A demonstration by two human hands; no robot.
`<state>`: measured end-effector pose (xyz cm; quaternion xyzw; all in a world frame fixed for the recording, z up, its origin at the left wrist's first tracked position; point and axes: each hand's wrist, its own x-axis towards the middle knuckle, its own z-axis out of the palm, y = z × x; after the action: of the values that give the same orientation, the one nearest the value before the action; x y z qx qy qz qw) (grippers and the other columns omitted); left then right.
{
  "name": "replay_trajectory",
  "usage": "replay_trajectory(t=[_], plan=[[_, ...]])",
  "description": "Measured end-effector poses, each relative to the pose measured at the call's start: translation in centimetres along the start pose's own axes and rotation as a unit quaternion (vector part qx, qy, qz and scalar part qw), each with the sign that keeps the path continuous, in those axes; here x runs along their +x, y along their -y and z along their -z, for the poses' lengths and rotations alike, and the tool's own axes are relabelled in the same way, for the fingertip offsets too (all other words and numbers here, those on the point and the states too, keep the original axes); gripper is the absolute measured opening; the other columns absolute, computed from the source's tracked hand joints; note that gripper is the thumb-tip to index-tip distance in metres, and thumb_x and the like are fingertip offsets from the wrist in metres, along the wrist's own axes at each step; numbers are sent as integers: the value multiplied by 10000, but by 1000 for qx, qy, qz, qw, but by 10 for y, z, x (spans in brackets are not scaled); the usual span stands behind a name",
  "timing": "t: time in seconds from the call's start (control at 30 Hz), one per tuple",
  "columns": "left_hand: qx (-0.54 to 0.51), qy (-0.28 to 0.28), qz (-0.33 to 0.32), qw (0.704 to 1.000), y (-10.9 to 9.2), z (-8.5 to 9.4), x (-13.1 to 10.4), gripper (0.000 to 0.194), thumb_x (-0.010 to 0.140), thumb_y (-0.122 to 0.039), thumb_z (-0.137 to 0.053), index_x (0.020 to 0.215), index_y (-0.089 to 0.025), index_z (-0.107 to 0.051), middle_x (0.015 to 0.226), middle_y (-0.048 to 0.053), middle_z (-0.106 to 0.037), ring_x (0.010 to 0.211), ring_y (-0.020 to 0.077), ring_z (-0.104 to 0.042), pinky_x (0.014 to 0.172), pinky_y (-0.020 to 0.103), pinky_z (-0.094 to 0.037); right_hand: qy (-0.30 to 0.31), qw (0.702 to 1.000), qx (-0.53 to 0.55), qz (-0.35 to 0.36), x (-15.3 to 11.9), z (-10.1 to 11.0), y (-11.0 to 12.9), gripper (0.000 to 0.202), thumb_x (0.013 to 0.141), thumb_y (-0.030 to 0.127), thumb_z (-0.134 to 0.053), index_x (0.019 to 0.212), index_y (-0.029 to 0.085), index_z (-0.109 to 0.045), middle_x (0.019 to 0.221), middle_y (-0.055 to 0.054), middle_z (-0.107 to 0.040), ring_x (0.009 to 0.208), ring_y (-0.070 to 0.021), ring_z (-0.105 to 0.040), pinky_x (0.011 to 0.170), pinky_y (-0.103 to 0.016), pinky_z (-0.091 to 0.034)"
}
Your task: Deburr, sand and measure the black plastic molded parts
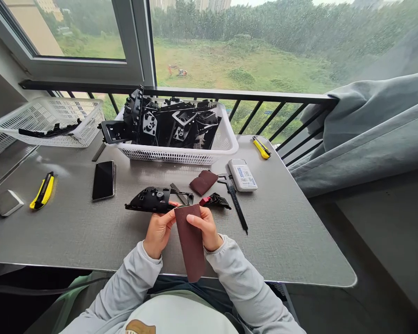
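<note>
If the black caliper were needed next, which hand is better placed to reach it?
Probably the right hand: it is closer to the black caliper than the left hand, though it holds brown sandpaper.

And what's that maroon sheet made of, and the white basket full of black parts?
The maroon sheet could be sandpaper: thin, with a dull finish, though I can't make out grit. The white basket looks like molded plastic, smooth, with rows of slots.

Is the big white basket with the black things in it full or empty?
Full: black plastic parts pile up past the rim of the white, rectangular plastic basket.
</note>
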<state>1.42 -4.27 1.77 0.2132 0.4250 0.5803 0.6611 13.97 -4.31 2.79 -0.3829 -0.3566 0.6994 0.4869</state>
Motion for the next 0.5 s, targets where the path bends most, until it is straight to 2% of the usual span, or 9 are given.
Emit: replay_trajectory(t=[0.13, 0.27, 0.37, 0.5], plan=[[34, -11, -52, 998, 5, 1, 1, 292, 578, -380, -837, 764, -205, -695, 836, 33, -724, 880, 232, -689, 848, 378, -548, 2, 1000, -22, 16, 2, 1, 3, 292, 619, 456, -758, 697, 177, -719, 657, -22, -649, 590, -154, -537, 546, -263, -421], [73, -44, -127, 988, 12, 6, 3, 285, 674, -397, -789, 870, -199, -725, 969, 53, -734, 1016, 220, -662, 1019, 399, -457, -50, 998, -28, 33, 7, 5, 4, 248, 656, 414, -743, 711, 174, -709, 656, -6, -638, 578, -132, -528, 572, -256, -430], [79, -41, -138, 986, 15, 9, 2, 333, 689, -418, -784, 933, -199, -724, 1006, 58, -732, 1027, 216, -662, 1032, 400, -443, -58, 995, -60, 45, 10, 7, 5, 253, 666, 419, -728, 720, 173, -708, 655, -8, -638, 579, -136, -531, 569, -260, -436], [109, -21, -140, 984, 17, 12, 1, 356, 731, -472, -741, 969, -208, -722, 1043, 70, -728, 1067, 237, -650, 1044, 418, -434, -22, 988, -138, 61, 10, 5, 5, 253, 669, 400, -699, 755, 163, -726, 595, 5, -600, 529, -118, -462, 509, -245, -381]])
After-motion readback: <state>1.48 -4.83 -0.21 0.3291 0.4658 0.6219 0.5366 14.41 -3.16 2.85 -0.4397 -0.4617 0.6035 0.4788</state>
